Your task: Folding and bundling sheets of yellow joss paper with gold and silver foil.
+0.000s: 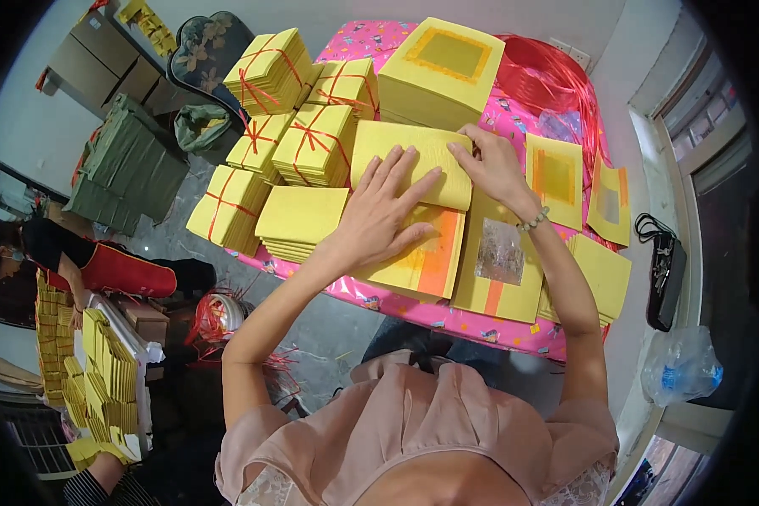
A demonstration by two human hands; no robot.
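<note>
A sheet of yellow paper (434, 139) lies folded over in front of me on a stack of yellow papers (449, 268) marked with orange bands. My left hand (379, 211) rests flat on the sheet, fingers spread, the thumb reaching onto the orange-marked paper below. At the sheet's upper right corner, my right hand (491, 167) has its fingers curled and pinches the edge; a beaded bracelet circles that wrist. Under my right forearm is another yellow paper pile (472, 291) with a silver patch and an orange stripe. Left of my left hand sits a pile of folded yellow papers (304, 211).
Several yellow bundles tied with red ribbon (312, 139) stand at the left; a tall yellow stack (434, 88) rises behind. Red plastic ribbon (544, 80) lies at the back right. A pink patterned cover (514, 336) drapes the table. Another person (76, 261) works at the far left.
</note>
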